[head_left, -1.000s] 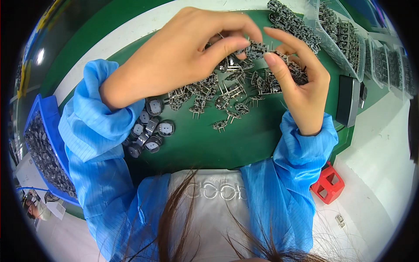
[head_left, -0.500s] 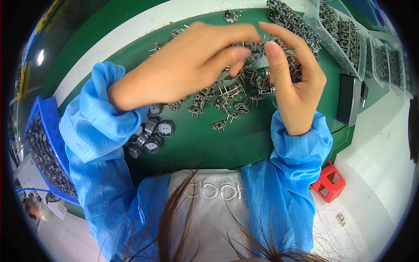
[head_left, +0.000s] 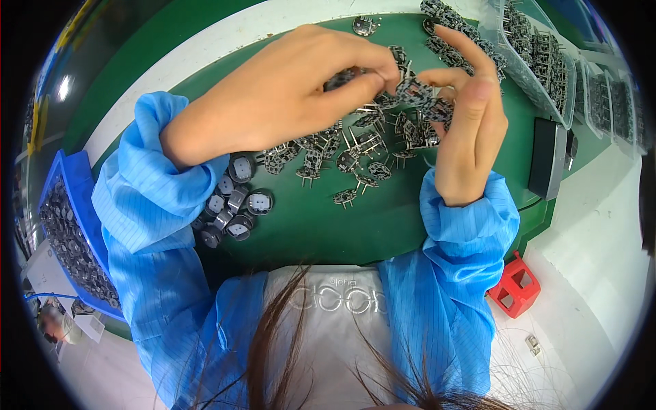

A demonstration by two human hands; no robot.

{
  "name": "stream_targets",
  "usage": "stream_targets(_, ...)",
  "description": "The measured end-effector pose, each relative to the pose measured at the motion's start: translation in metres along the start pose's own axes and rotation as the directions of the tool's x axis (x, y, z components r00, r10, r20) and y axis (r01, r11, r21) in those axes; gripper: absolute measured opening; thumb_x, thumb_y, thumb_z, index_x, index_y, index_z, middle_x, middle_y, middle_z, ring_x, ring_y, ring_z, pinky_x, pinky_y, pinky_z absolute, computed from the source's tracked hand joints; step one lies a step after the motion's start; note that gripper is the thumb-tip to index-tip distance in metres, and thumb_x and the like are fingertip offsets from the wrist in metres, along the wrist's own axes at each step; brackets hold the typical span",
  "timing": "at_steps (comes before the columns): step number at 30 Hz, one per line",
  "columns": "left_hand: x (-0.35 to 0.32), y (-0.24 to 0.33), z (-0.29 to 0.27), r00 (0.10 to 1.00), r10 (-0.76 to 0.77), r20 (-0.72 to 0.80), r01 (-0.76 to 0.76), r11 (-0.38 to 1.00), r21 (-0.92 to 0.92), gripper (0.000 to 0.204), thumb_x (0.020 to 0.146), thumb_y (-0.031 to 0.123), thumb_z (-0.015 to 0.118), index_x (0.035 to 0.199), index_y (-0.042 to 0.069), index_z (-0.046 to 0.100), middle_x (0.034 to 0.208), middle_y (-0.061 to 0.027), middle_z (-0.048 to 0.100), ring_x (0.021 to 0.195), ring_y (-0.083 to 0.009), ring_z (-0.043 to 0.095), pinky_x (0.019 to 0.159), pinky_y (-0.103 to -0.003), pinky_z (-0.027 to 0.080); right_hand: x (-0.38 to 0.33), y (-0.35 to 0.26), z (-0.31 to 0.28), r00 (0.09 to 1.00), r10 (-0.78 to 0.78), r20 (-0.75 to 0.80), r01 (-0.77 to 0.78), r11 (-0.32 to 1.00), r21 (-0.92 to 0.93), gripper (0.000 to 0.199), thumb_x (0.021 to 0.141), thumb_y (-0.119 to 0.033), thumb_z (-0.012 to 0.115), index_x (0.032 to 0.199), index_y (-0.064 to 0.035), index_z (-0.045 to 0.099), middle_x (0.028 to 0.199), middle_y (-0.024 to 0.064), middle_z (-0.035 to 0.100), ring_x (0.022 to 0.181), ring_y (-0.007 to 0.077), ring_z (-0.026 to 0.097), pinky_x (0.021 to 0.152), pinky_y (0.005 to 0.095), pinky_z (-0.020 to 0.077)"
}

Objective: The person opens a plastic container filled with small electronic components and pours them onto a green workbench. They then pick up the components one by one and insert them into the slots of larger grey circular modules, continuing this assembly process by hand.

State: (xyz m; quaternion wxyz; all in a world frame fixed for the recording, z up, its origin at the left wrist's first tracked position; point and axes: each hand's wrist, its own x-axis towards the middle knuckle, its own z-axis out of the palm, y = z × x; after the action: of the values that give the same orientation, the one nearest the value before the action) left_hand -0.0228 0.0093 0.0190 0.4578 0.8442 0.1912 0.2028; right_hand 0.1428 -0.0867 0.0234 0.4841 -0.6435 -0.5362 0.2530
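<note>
The left hand (head_left: pixel 294 99) has thumb and forefinger pinched together on the near end of a strip (head_left: pixel 420 93) of small dark boards, with more dark parts showing under its curled forefinger. The right hand (head_left: pixel 471 130) is looser: its forefinger is lifted and points toward 11 o'clock, while the other fingers curl at the strip's far end. Whether they grip it cannot be told, since the thumb side hides the contact.

The strip lies between the hands, at 3 o'clock from the left hand and 10 o'clock from the right. Its long axis runs from 10 to 4 o'clock. Both hands are at it, the left's fingertips at its upper end and the right's fingers at its lower.

Around the strip, toward 7 o'clock, loose boards (head_left: pixel 362 145) with metal pins lie scattered on the green desk (head_left: pixel 328 232). Farther out at 8 o'clock sits a cluster of round caps (head_left: pixel 259 201) with pale faces, and well beyond it a filled blue bin (head_left: pixel 76 167).

Toward 1 o'clock, more strips (head_left: pixel 471 41) are heaped beside a clear box (head_left: pixel 529 85). A black box (head_left: pixel 545 158) stands at 4 o'clock, and a red stool (head_left: pixel 516 287) at 5 o'clock, past the right sleeve (head_left: pixel 471 232).
</note>
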Motion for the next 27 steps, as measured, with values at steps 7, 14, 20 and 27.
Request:
stream_targets(7, -0.002, 0.004, 0.011, 0.993, -0.027, -0.119, 0.033, 0.998, 0.046, 0.025, 0.082, 0.019, 0.066, 0.097, 0.0, 0.058, 0.08, -0.0129, 0.059, 0.068, -0.0239, 0.057, 0.059, -0.03, 0.044, -0.004, 0.005, 0.008, 0.973, -0.201, 0.11, 0.203, 0.979, -0.003, 0.022, 0.097, -0.02, 0.043, 0.096, -0.0008, 0.054, 0.084, 0.0127, 0.056, 0.071, 0.0252, 0.057, 0.064, 0.031, 0.0452)
stream_targets(14, 0.0, 0.01, 0.007, 0.969, 0.16, -0.19, -0.119, 0.97, 0.214, 0.021, 0.076, 0.018, 0.072, 0.076, 0.002, 0.059, 0.06, -0.0068, 0.051, 0.049, -0.0164, 0.047, 0.045, -0.027, 0.036, -0.003, 0.01, 0.013, 0.973, -0.224, 0.053, 0.222, 0.974, 0.049, 0.019, 0.095, -0.017, 0.045, 0.091, -0.0001, 0.052, 0.086, 0.0125, 0.053, 0.071, 0.0242, 0.053, 0.063, 0.0316, 0.0437)
stream_targets(20, -0.007, 0.02, 0.02, 0.893, 0.37, -0.254, -0.247, 0.878, 0.41, 0.026, 0.071, 0.01, 0.073, 0.059, 0.004, 0.051, 0.052, -0.004, 0.045, 0.042, -0.0137, 0.042, 0.039, -0.028, 0.031, -0.009, 0.006, 0.019, 0.96, -0.277, -0.048, 0.262, 0.942, -0.211, 0.022, 0.097, -0.017, 0.042, 0.085, -0.0012, 0.051, 0.072, 0.0086, 0.049, 0.061, 0.0204, 0.048, 0.055, 0.0308, 0.0406)
stream_targets(27, -0.004, 0.014, 0.006, 0.982, 0.142, -0.122, -0.102, 0.953, 0.287, 0.024, 0.073, 0.019, 0.073, 0.08, 0.002, 0.058, 0.069, -0.0081, 0.053, 0.058, -0.0239, 0.052, 0.05, -0.031, 0.041, -0.004, 0.008, 0.022, 0.937, -0.346, -0.047, 0.332, 0.924, -0.189, 0.027, 0.1, -0.02, 0.035, 0.095, -0.0004, 0.052, 0.07, 0.0056, 0.054, 0.059, 0.0088, 0.048, 0.054, 0.0232, 0.0398)
